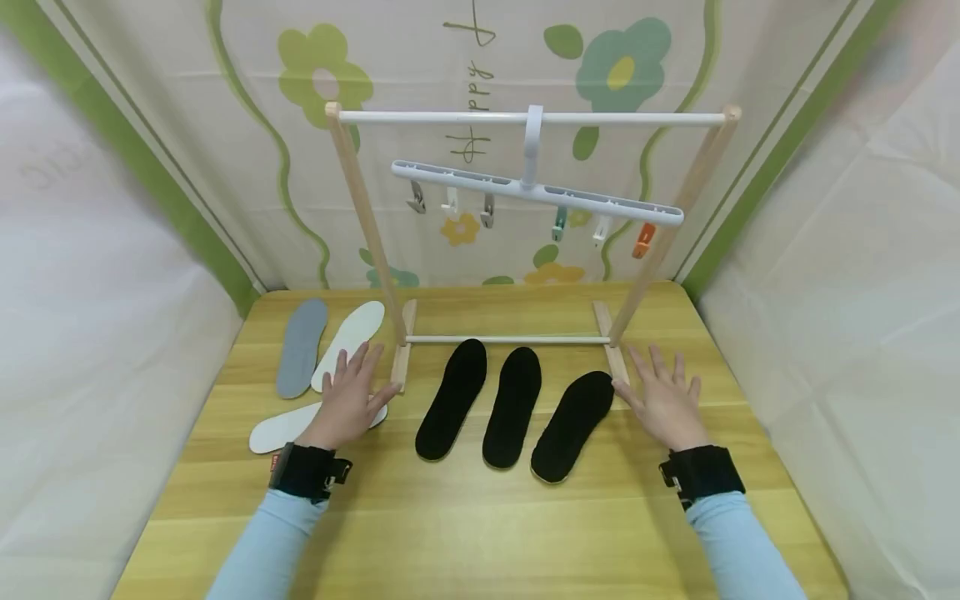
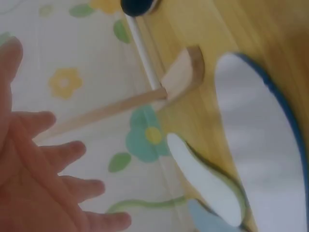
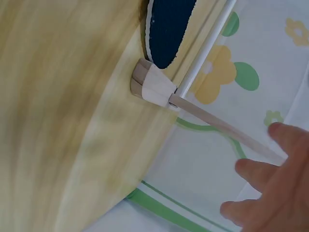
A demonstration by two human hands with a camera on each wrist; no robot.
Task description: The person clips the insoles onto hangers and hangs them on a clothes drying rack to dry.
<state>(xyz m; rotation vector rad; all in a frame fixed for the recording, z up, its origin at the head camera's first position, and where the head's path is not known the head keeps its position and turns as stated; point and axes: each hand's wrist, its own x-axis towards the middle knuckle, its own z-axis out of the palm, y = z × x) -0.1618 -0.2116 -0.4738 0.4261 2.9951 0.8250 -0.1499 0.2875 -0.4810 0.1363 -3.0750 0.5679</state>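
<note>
With fingers spread and nothing in its grasp, my left hand [image 1: 347, 404] is over a white insole [image 1: 281, 429] that lies crosswise and is partly hidden by it. Just beyond are another white insole [image 1: 358, 327] and a grey insole [image 1: 302, 348]. Three black insoles lie in a row between my hands: a left one [image 1: 452, 400], a middle one [image 1: 513, 408] and a right one [image 1: 573, 427]. My right hand [image 1: 670, 408], also spread and holding nothing, is beside the rack's right foot [image 1: 617, 367], close to the right black insole.
A wooden rack with a white top rail [image 1: 450, 117] stands at the table's back. From it hangs a tilted white hanger [image 1: 480, 183] with several clips, including an orange clip [image 1: 643, 240]. Fabric walls enclose the wooden table [image 1: 480, 542] at the back and sides.
</note>
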